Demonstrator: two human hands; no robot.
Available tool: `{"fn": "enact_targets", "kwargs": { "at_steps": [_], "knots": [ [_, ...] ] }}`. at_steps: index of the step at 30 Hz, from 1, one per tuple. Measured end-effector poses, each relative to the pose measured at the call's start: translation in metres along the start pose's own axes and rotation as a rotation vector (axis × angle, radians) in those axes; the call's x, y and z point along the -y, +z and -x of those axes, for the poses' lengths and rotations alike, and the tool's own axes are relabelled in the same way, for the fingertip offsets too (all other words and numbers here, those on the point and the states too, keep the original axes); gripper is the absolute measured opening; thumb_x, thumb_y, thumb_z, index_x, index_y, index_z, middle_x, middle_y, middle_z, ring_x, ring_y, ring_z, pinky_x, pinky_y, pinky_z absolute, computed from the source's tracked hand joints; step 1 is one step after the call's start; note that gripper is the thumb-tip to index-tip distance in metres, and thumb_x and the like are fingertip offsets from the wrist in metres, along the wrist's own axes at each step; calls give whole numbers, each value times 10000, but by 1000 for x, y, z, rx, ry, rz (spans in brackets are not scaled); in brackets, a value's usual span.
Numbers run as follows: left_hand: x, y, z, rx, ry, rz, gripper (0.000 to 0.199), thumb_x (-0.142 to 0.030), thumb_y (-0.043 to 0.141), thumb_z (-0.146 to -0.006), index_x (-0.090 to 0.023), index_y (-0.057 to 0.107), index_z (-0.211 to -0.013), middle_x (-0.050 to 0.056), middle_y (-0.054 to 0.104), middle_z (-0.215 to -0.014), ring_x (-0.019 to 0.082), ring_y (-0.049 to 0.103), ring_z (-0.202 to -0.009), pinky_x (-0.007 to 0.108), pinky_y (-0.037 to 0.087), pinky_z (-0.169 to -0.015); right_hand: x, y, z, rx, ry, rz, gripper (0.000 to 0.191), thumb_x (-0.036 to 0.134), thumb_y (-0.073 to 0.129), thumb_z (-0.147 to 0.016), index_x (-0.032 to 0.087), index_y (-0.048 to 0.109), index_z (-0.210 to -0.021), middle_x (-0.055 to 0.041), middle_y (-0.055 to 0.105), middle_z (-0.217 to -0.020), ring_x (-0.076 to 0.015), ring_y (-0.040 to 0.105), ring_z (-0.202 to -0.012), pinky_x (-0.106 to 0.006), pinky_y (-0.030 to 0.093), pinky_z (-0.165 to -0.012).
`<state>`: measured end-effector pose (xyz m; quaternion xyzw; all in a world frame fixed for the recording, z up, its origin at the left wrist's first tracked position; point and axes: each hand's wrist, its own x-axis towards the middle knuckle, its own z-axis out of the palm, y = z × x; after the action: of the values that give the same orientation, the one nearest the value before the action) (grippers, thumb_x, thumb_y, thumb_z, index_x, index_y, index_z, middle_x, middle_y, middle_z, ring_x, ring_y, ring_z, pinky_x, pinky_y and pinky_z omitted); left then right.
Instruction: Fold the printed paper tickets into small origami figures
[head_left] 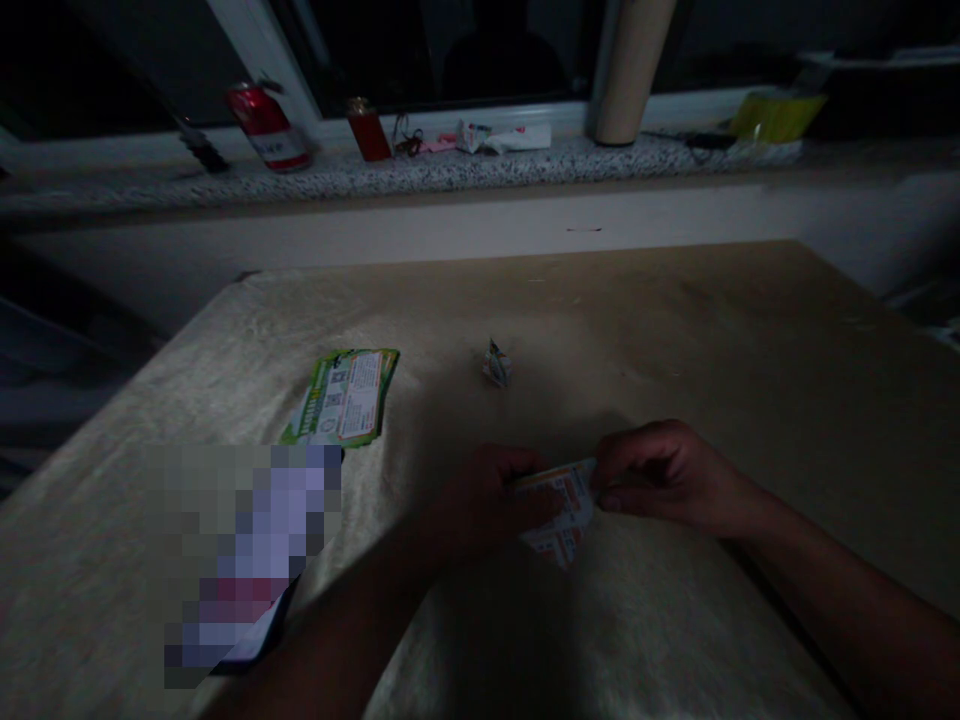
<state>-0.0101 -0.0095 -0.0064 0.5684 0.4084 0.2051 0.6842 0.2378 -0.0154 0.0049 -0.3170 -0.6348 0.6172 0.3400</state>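
Between my hands is a folded sheet of printed paper (576, 500), white with orange and blue print, with a pointed flap hanging at its lower edge. My left hand (487, 505) is closed on its left side, the thumb lying across the print. At the right edge, the fingers of my right hand (667, 475) are bent together in a pinch on the paper's corner. Beyond them on the table stands a small folded paper piece (496, 365). To the left lies a stack of green and white printed leaflets (341, 395).
A lit phone (259, 545), its screen blurred out, lies left of my left forearm on the cloth-covered table (675, 330). Along the granite windowsill (435, 178) stand a red can (268, 128), an orange-red jar (369, 132), crumpled wrappers (502, 138), a tan cylinder (631, 80) and a yellow container (776, 115).
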Motion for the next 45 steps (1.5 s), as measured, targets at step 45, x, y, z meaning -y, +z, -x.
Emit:
{"fn": "enact_targets", "kwargs": {
  "at_steps": [45],
  "knots": [
    [-6, 12, 2, 26, 278, -352, 380, -425, 531, -990, -126, 722, -857, -1, 606, -664, 100, 507, -568, 202, 360, -518, -12, 7, -4, 40, 270, -81, 307, 389, 767, -861, 130, 700, -710, -4, 655, -631, -82, 562, -561, -197, 435, -548]
  ]
}}
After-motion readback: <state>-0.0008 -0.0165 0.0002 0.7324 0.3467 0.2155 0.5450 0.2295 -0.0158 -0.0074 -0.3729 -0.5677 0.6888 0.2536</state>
